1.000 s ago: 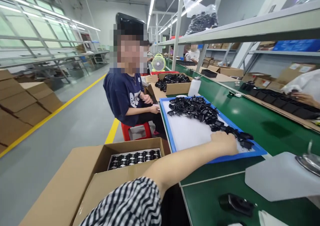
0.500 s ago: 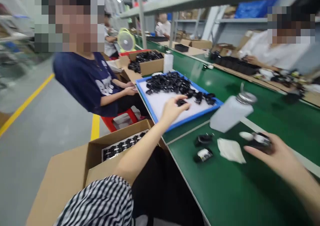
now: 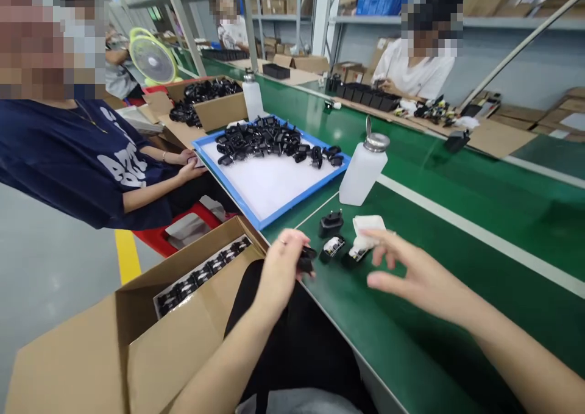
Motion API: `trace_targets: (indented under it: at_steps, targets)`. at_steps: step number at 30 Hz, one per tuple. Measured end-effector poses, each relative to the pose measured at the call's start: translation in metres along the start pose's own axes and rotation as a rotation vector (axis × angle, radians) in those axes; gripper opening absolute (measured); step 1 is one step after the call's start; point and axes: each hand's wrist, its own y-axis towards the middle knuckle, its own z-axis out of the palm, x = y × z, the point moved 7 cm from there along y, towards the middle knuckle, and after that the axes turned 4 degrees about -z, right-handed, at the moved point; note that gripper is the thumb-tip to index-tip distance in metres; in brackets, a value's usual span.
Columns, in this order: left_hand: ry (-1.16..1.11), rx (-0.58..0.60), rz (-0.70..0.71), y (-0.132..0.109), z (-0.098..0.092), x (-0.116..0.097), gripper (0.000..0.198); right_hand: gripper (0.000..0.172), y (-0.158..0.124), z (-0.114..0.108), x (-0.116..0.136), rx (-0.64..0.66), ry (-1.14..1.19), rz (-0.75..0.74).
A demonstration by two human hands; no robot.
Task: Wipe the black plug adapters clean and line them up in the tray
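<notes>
My left hand (image 3: 284, 255), at the table's near edge, is closed around a black plug adapter (image 3: 306, 259), partly covered by the fingers. Over the green table my right hand (image 3: 406, 267) has its fingers apart and holds nothing. Just beyond its fingertips lies an open adapter housing (image 3: 358, 254) with a pale inside. A second open housing (image 3: 333, 248) lies to the left, and behind that stands a black two-pin plug (image 3: 331, 222). A folded white cloth (image 3: 368, 224) rests beside them. Behind is a white pump bottle (image 3: 363, 173).
A blue-rimmed tray (image 3: 292, 207) holds many black plugs (image 3: 260, 138). Below left, an open carton (image 3: 183, 316) contains black parts in rows. A co-worker in a navy shirt (image 3: 91, 164) sits at left; another in white (image 3: 414, 66) works across the table.
My left hand has come back from the tray to the table edge with the black adapter. My right hand has let go of an open housing, now beside the other. The view has turned right.
</notes>
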Motion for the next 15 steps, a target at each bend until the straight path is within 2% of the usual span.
trace_targets:
  at_steps: [2, 3, 6, 8, 12, 15]
  targets:
    - [0.109, 0.077, 0.008, -0.010, 0.022, -0.003, 0.026, 0.047, -0.003, 0.001, 0.029, 0.047, 0.047, -0.133]
    - [0.151, 0.125, 0.015, -0.013, 0.033, -0.005, 0.025, 0.040, -0.003, 0.000, 0.039, 0.021, 0.045, -0.179]
    - [0.181, 0.224, 0.036, -0.015, 0.051, -0.009, 0.027, 0.017, 0.008, -0.002, 0.043, -0.108, 0.101, -0.204]
    - [0.212, 0.202, 0.078, -0.011, 0.046, -0.008, 0.030, 0.013, 0.019, -0.003, 0.029, -0.146, 0.270, -0.164]
    - [0.572, 0.012, 0.176, -0.003, 0.022, 0.005, 0.037, 0.034, 0.034, -0.007, -0.009, -0.165, 0.639, -0.038]
    - [0.784, -0.035, 0.196, 0.002, 0.022, 0.018, 0.043, 0.033, 0.036, -0.009, -0.022, -0.156, 0.649, -0.011]
